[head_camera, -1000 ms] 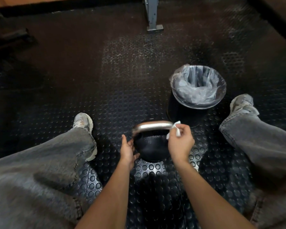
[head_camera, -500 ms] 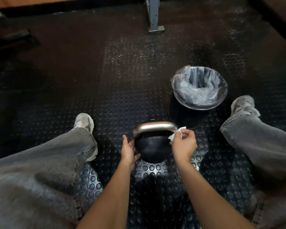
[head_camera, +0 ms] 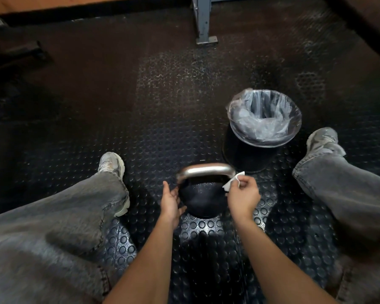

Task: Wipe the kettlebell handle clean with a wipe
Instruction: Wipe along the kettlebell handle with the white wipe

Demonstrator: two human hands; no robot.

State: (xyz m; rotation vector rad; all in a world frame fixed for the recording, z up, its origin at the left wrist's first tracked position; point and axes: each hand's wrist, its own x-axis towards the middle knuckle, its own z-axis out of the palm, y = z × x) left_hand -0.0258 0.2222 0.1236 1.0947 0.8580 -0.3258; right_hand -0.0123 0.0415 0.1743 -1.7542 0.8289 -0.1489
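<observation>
Kettlebell (head_camera: 203, 199) sits upright on the studded rubber floor (head_camera: 162, 119), centred between the person's spread legs. Its steel handle (head_camera: 206, 169) arches across the top and slopes down a bit to the left.

Right hand (head_camera: 242, 197): grip closed in a pinch on the white wipe (head_camera: 233, 183), thumb and fingers curled round it. Wipe sits against the handle's right corner.

Left hand (head_camera: 170, 199): grip open, fingers straight, palm flat against the bell's left flank.

Lined black bin (head_camera: 264, 119) stands just beyond and right of the bell, close to the handle's right end, so that side is tight. Right shoe (head_camera: 324, 139) is beside the bin; left shoe (head_camera: 111, 163) is left of the bell. Bare floor beyond the handle and to the left. Grey metal post foot (head_camera: 203, 20) stands far back, well apart.
</observation>
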